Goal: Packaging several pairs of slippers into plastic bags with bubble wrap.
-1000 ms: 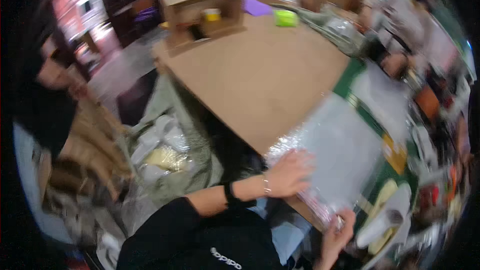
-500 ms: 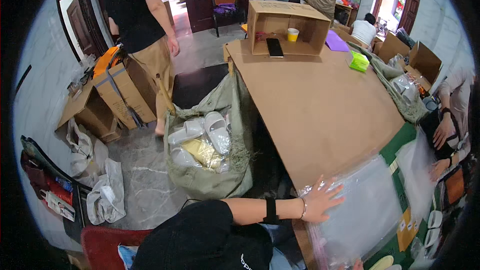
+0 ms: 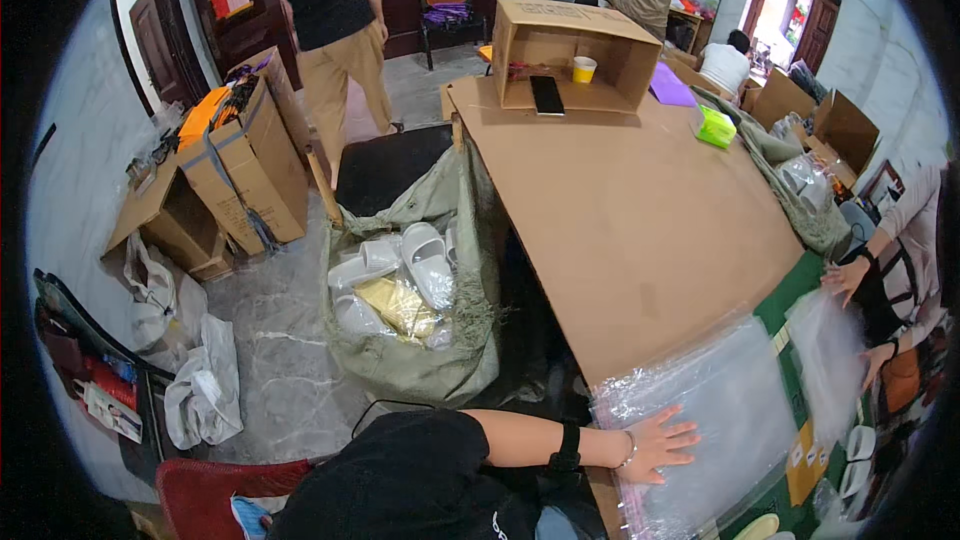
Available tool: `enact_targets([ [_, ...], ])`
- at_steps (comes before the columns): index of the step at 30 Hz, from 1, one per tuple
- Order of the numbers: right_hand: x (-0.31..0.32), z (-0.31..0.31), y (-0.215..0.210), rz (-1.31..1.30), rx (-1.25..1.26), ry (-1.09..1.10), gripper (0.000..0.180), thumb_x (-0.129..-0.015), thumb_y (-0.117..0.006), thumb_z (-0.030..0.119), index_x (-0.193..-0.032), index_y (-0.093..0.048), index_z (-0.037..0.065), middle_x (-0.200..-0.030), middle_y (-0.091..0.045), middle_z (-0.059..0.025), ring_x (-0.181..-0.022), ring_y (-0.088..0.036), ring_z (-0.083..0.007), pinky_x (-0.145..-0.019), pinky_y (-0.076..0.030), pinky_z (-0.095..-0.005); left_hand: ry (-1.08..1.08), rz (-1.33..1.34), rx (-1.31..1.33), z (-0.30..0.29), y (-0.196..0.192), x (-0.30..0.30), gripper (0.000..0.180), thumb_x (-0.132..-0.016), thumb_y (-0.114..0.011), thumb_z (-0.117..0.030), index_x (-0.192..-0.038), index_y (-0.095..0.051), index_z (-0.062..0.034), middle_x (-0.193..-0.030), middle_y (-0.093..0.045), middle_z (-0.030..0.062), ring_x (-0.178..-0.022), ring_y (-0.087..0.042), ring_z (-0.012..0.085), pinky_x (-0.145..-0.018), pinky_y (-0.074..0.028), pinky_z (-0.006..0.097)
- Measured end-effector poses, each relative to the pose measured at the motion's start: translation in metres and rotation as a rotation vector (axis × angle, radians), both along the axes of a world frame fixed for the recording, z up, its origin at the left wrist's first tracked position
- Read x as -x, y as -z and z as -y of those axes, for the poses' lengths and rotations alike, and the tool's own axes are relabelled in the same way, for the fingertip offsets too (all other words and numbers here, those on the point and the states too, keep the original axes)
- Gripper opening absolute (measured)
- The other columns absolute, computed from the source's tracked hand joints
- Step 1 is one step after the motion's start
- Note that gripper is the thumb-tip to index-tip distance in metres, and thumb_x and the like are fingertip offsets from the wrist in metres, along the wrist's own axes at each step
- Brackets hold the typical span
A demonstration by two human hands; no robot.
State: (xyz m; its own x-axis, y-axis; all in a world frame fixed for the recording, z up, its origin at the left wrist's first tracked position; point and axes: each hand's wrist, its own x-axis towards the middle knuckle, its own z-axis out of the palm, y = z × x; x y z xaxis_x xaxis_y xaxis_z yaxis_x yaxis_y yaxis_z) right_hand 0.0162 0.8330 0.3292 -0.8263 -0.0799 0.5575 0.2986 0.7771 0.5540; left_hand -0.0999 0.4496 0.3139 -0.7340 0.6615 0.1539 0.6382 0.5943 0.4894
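Observation:
My left hand (image 3: 657,445) lies flat on a stack of clear plastic bags (image 3: 730,390) at the table's near right corner. Its fingers are spread and hold nothing. A black strap (image 3: 565,445) and a thin bracelet are on that wrist. My right hand is out of sight. Beside the bags, on a green strip, are a tan card piece (image 3: 803,465) and a pale slipper sole (image 3: 758,527). Across the strip, another person's hands (image 3: 848,278) touch a second pile of clear bags (image 3: 826,360), blurred by motion.
A cardboard-covered table (image 3: 640,210) carries an open carton (image 3: 590,35), a phone (image 3: 547,95), a yellow cup (image 3: 584,69) and a green tissue pack (image 3: 715,127). Left of it hangs a sack (image 3: 410,365) of white slippers (image 3: 428,265). Cartons (image 3: 250,175) stand by the wall; a person (image 3: 340,40) is near the door.
My left hand has shifted slightly down over the bags. Fingertips at the bottom edge have gone from view. The person by the door moved right; the other worker's upper hand moved left and slightly down.

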Motion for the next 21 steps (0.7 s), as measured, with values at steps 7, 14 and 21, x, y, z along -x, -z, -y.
enact_targets([
  [7, -0.005, 0.009, -0.021, -0.267, 0.396, 0.257, 0.046, -0.092, -0.049, 0.039, -0.115, -0.057, -0.001, -0.108, -0.055, -0.0199, -0.095, -0.055, -0.0340, -0.084, -0.046, -0.0433, 0.007, -0.007, 0.042, 0.002, -0.006, -0.002, 0.063, -0.086, -0.045, -0.046, -0.139, -0.034, -0.0129, -0.150, -0.016, 0.0141, -0.140, -0.005, 0.0308, -0.109, 0.004, 0.058],
  [14, 0.013, 0.030, -0.043, -0.193, 0.657, 0.203, 0.042, -0.092, -0.049, 0.033, -0.115, -0.058, -0.002, -0.111, -0.056, -0.0195, -0.094, -0.057, -0.0310, -0.080, -0.048, -0.0408, -0.007, -0.033, 0.020, -0.001, 0.005, 0.001, 0.065, -0.085, -0.047, -0.045, -0.139, -0.034, -0.0110, -0.149, -0.019, 0.0153, -0.140, -0.007, 0.0320, -0.109, 0.003, 0.059],
  [21, 0.035, 0.036, -0.057, -0.161, 0.763, -0.011, 0.039, -0.090, -0.051, 0.028, -0.115, -0.058, -0.002, -0.110, -0.058, -0.0187, -0.092, -0.058, -0.0292, -0.079, -0.048, -0.0390, -0.028, -0.034, -0.008, 0.000, 0.007, -0.003, 0.062, -0.085, -0.045, -0.046, -0.136, -0.039, -0.0126, -0.149, -0.020, 0.0157, -0.140, -0.009, 0.0315, -0.108, 0.006, 0.059],
])
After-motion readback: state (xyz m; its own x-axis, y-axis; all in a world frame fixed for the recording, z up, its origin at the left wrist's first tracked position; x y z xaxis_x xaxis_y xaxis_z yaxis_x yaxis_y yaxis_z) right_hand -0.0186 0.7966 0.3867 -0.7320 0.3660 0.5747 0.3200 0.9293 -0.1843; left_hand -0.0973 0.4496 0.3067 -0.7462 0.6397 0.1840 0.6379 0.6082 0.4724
